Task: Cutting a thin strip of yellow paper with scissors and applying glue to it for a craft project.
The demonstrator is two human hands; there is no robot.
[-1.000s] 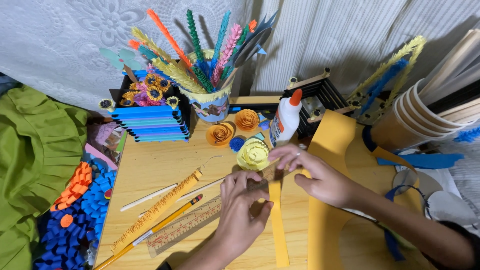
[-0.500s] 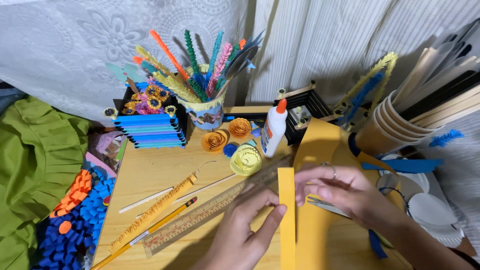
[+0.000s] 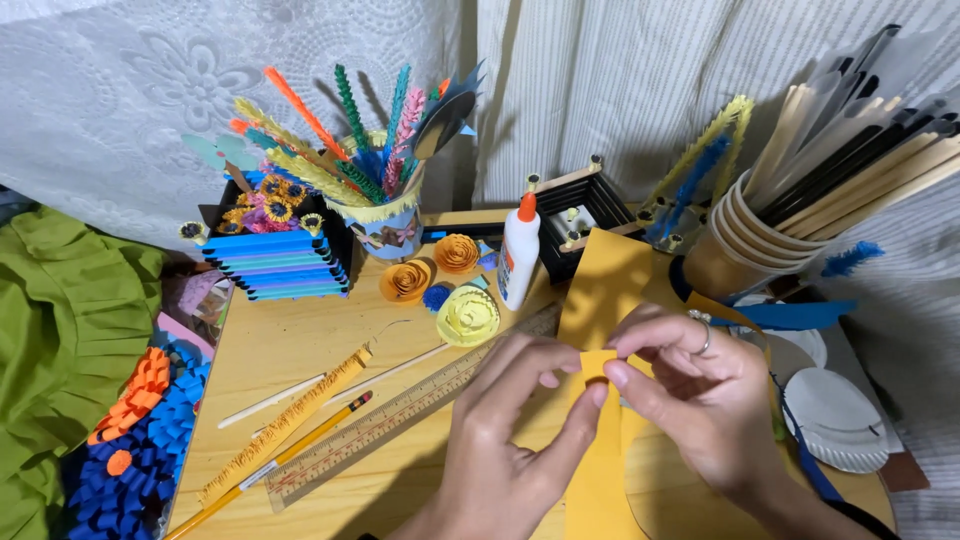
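ruler (image 3: 400, 420) left of hands, glue bottle (image 3: 519, 250) behind, paper cups (image 3: 745, 245) right

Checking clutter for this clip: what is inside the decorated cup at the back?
The decorated cup holds fringed paper stems in orange, green, pink, yellow and blue, fanning upward. Their lower ends and the cup's bottom are hidden by its wall.

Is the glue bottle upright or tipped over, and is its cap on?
Upright. The glue bottle stands on the table, orange cap on top, beside the paper roses.

A glue bottle (image 3: 519, 249) stood by paper flowers (image 3: 467, 315); a ruler (image 3: 400, 420) and pencil (image 3: 270, 462) lay on the wooden table (image 3: 290, 345).
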